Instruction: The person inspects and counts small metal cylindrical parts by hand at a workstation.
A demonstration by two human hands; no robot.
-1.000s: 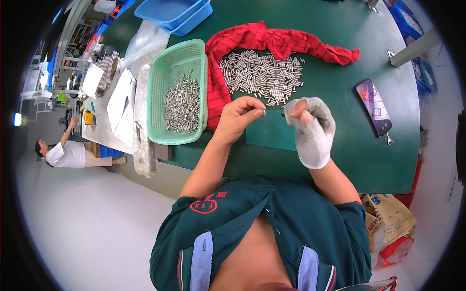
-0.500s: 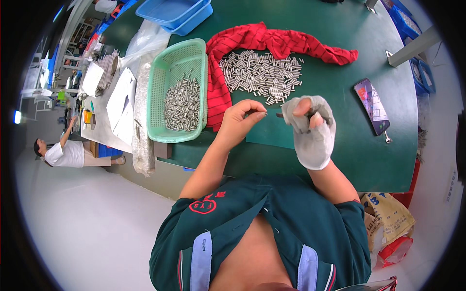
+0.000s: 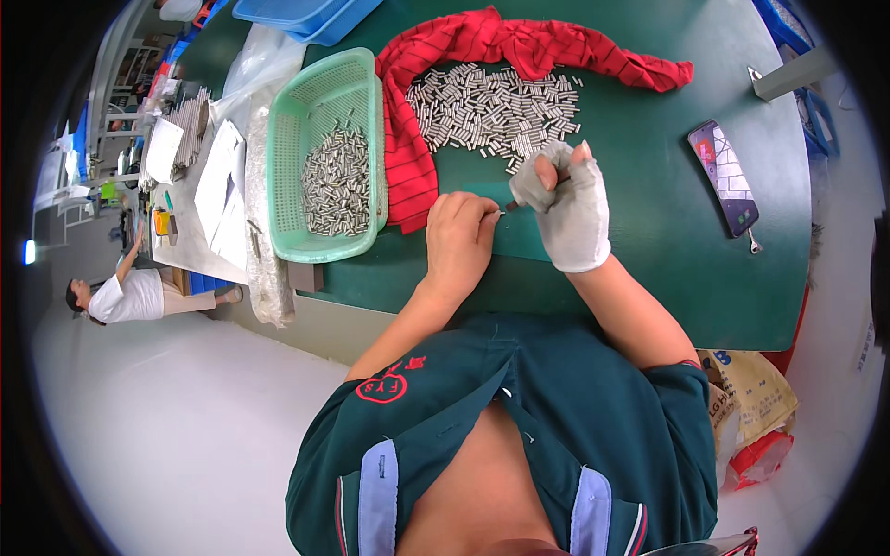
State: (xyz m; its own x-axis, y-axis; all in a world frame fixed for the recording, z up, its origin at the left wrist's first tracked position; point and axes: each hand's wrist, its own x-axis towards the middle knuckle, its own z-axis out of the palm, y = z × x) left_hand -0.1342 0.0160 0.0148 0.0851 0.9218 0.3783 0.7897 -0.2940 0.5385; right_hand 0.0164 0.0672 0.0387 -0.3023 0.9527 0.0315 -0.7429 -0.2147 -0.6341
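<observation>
My left hand [image 3: 460, 243], bare, is low over the table with thumb and fingers pinched together. At its fingertips shows the shiny end of a small metal pin [image 3: 502, 214], mostly hidden by the fingers. My right hand [image 3: 572, 211] wears a white glove that leaves the thumb and a fingertip bare, and it is closed round a dark, narrow tool [image 3: 512, 206]. Only the tool's short end sticks out, close to the pin; its kind cannot be made out. Just beyond both hands lies a spread pile of short metal pins [image 3: 496, 109].
A green plastic basket [image 3: 276, 185] with many pins stands at left, beside a rolled red striped cloth [image 3: 408, 176] curving round the pile. A phone [image 3: 723, 176] lies at right near a metal post [image 3: 793, 76]. Blue tubs [image 3: 320, 23] sit at the far left. Another person [image 3: 130, 295] stands at left.
My left hand has turned palm down and lowered toward the table. My right hand has shifted left with the dark tool, bringing its end near the left fingertips. The view has tilted slightly.
</observation>
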